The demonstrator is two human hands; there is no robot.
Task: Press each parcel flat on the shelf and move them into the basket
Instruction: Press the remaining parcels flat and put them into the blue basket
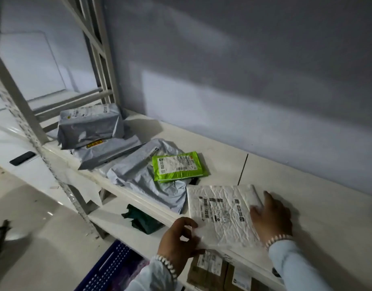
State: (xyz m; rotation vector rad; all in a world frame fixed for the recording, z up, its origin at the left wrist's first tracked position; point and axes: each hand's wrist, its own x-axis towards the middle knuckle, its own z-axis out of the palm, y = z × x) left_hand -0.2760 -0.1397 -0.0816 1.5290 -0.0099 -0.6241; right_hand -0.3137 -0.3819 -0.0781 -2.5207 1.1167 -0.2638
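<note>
A white crinkled parcel point(221, 213) with a barcode label lies on the white shelf point(275, 179) at its front edge. My left hand point(178, 242) grips the parcel's near left corner, fingers curled round the edge. My right hand point(271, 217) rests on the parcel's right side with fingers spread flat. To the left lie a green parcel point(178, 166) on a grey bag parcel point(143, 175), and two more grey parcels point(90, 127) stacked at the shelf's far left. A blue perforated basket point(111, 267) stands on the floor below.
A dark green parcel point(142, 220) lies on the lower shelf. Brown cardboard boxes point(210, 271) with labels sit under the shelf edge near my hands. A white shelf post point(19, 101) rises at left. A black phone point(22, 158) lies on a white surface far left.
</note>
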